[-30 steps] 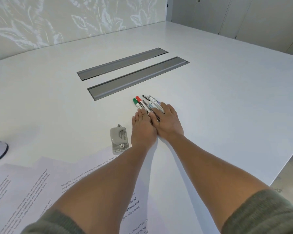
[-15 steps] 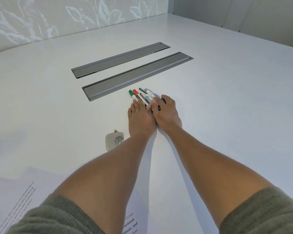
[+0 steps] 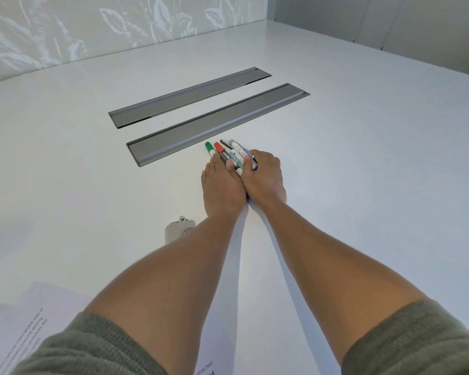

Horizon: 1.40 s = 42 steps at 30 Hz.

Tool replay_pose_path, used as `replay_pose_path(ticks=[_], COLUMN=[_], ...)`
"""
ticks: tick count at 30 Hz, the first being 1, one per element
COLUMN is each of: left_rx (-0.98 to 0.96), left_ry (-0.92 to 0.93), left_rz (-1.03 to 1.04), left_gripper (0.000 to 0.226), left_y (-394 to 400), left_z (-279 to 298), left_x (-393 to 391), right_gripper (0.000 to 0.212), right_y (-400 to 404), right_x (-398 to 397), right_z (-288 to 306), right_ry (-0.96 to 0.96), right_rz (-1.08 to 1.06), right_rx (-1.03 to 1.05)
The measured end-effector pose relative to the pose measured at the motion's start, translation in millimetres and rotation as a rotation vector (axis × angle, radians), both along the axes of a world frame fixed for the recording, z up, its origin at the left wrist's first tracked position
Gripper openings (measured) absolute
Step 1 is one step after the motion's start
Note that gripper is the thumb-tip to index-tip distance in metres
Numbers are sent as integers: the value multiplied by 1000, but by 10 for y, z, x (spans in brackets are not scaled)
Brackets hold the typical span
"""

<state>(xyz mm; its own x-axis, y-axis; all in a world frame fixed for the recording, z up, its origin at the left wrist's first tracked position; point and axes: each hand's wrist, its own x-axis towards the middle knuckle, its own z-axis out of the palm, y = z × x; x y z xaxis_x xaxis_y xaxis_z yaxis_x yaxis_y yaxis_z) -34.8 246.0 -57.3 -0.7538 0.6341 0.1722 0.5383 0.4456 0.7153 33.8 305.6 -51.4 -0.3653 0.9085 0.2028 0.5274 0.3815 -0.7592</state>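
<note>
- Gathering the whiteboard markers (image 3: 232, 155) into one bundle looks to be the step in hand. They lie side by side on the white surface (image 3: 363, 185), coloured caps pointing away from the person, just short of the nearer grey tray (image 3: 217, 123) recessed into it.
- The left grip (image 3: 222, 185) lies flat with straight fingers, pressing on the green marker (image 3: 208, 150) and red marker (image 3: 218, 149). It probably serves as a wall so that nothing rolls off to that side.
- The right grip (image 3: 263, 177) has its fingers curled over the bundle's right side, round the white barrels with blue print, seemingly to squeeze them toward the other hand.
- The two hands touch along their inner edges, which closes the gap behind the markers and hides their tail ends.
- A small grey fob-like object (image 3: 178, 231) lies beside the left forearm, and printed sheets (image 3: 38, 320) lie at the near edge. Both are well apart from the bundle.
</note>
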Motion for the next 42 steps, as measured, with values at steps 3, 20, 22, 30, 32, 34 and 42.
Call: replay_pose_path(ticks=[3,20,22,30,32,34,42], left_rx=[39,59,64,28,35,48,39], left_ry=[-37,-72,-93,-72,-65,-64,-114], left_rz=[61,42,23,-23,-16,-11,-19], left_gripper=[47,50,51,52,52,51,54], left_y=[-42,-226,-237,-331,-350,-375,-425], left_z=[23,23,43,-4,-15,-21,76], left_x=[35,182,186,221,243,267,292], right_gripper=[38,29,29,32,33,35,38], right_y=[-30,-278,-291,-361,-371,-390,-465], right_x=[31,146,164,248,262,276,325], right_z=[24,12,21,11,13,16,75], right_ry=[-12,79,92,74,67,63,80], right_rz=[-38,-168,-147,-85,-83,-77,-72], right_rx=[-7,-10,-20,-52,-50,-54,-67])
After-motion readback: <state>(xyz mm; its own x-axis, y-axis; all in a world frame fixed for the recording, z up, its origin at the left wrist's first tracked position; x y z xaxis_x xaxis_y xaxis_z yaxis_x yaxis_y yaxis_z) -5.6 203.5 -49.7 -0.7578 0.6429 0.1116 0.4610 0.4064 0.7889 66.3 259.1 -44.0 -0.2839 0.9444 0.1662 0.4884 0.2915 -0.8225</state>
